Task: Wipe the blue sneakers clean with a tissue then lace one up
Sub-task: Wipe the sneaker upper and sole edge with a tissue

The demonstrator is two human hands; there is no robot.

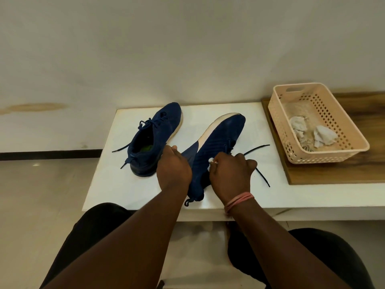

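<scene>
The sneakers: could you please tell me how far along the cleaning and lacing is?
Used tissues lie in the basket. The right hand rubs a tissue on the tilted right sneaker, steadied by the left hand. Its lace trails loose, so lacing remains.

A white bench [145, 184] fills the middle of the frame, its front edge running across the lower centre. At its right end lies a wooden board [325, 172], brown and grained, reaching to the right edge of the frame. On the board, in the upper right, stands a peach plastic basket [354, 140] with perforated walls and a handle slot in its far end. Behind everything rises a pale wall [187, 49], with a brownish stain [35, 107] at the left edge. A dark skirting strip [48, 154] runs along the wall's foot on the left, and below it spreads a light, glossy floor [37, 201].
</scene>
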